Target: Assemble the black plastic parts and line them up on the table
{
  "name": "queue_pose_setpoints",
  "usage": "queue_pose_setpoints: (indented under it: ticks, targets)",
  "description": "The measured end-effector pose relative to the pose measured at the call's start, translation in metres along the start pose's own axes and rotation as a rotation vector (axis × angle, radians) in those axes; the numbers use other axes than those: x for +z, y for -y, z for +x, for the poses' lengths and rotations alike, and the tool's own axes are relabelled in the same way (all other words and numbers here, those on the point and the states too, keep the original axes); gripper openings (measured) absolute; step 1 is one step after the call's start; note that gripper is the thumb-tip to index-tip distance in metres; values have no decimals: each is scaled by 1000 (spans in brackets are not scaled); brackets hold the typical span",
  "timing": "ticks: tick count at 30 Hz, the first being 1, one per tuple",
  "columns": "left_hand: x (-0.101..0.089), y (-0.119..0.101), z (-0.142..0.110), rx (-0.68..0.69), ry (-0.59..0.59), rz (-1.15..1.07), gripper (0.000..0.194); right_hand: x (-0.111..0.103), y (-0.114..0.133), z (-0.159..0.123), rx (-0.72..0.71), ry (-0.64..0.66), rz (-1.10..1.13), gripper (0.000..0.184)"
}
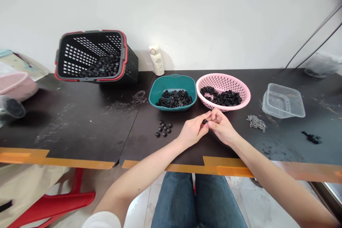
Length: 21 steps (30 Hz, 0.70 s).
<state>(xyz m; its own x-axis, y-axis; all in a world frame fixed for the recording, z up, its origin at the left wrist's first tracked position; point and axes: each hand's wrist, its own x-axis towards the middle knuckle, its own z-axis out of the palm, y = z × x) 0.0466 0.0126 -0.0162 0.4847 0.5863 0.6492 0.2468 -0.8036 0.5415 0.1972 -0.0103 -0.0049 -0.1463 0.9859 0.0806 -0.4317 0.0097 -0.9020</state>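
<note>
My left hand (pixel 192 128) and my right hand (pixel 221 125) meet over the table, just in front of the pink basket (pixel 247 92). Between their fingertips is a small black plastic part (pixel 205 121), pinched by my left hand. My right fingers are closed against it; whether they grip a second piece is hidden. Left of my hands lie several round black caps (pixel 165 134) in a loose group. Behind them stands a teal tray (pixel 172 78) with many small black parts (pixel 175 99). Black ring-like pieces (pixel 227 98) fill the bottom of the pink basket.
A dark basket with red trim (pixel 125 57) leans at the back left, beside a white bottle (pixel 157 62). To the right are grey pins (pixel 256 123), a clear container (pixel 283 105) and a black cluster (pixel 312 138). Orange tape (pixel 187 168) lines the table's front edge.
</note>
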Motion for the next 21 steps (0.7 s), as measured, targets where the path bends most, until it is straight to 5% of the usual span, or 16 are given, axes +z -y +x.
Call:
queue_pose_setpoints:
  ticks: [21]
  targets:
    - [-4,1,2,62,-18,-21,37,8,-5,-5,-75,-23,43,40]
